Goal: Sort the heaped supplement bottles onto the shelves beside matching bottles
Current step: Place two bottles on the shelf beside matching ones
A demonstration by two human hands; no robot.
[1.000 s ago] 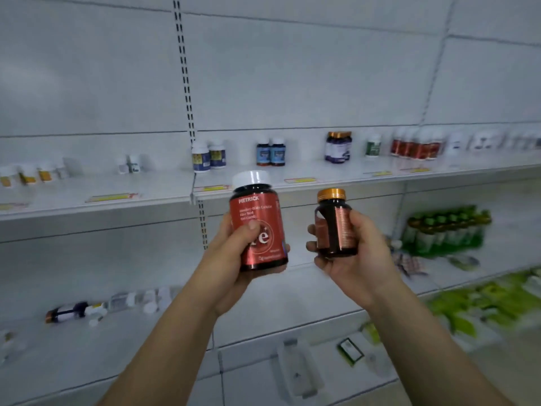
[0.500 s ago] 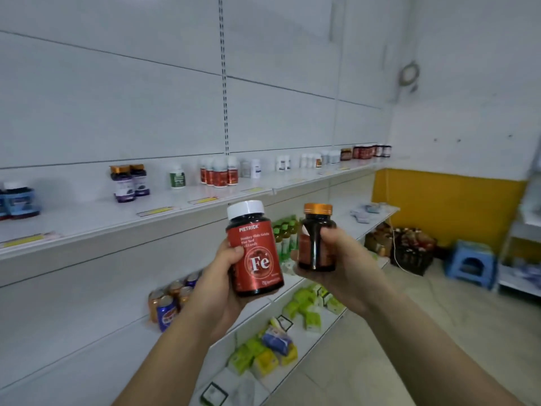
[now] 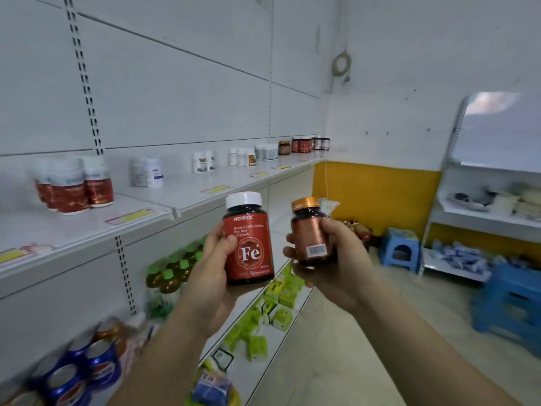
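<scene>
My left hand [image 3: 209, 271] grips a dark bottle with a white cap and a red "Fe" label [image 3: 248, 244], held upright at chest height. My right hand [image 3: 341, 259] holds a smaller dark bottle with an orange cap and a copper label [image 3: 311, 232], its barcode facing me. Both bottles hang in front of the white upper shelf [image 3: 175, 197]. On that shelf stand red-labelled white-capped bottles [image 3: 73, 186] at the left, white bottles [image 3: 147, 172] further along, and dark red-labelled bottles [image 3: 304, 144] at the far end.
Green-capped bottles [image 3: 172, 273] and green boxes [image 3: 278, 300] fill the lower shelves, with blue cans [image 3: 87, 367] at bottom left. Blue stools [image 3: 401, 250] stand on the floor to the right, beside a second white shelf unit [image 3: 491, 215] and a yellow wall.
The view has swung right along the shelf, bringing the room's far end, the stools and the second shelf unit into sight. Both hands keep holding their bottles; the right bottle now shows its barcode.
</scene>
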